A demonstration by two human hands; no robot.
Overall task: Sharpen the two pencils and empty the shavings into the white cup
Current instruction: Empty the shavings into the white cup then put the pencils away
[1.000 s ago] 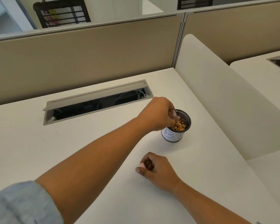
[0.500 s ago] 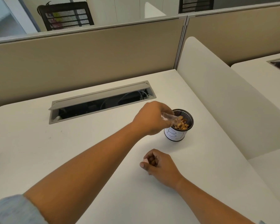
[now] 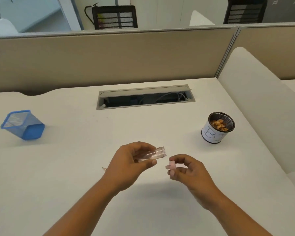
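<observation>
My left hand holds a clear plastic shavings container on its side, its open mouth pointing right. My right hand pinches the small pink sharpener head just right of that mouth, a small gap between them. The white cup, a mesh cup wrapped in paper with letters drawn on it, stands at the right of the desk with brown shavings inside. A thin pencil tip shows on the desk by my left wrist; the rest is hidden.
A blue mesh pen holder stands tilted at the far left. An open cable tray is set into the desk at the back. Beige partitions close off the back, a white divider the right.
My left hand has pulled the clear container away from the cup, back toward the desk's middle. My right hand has lifted off the desk with the pink part. The view has swung left.
</observation>
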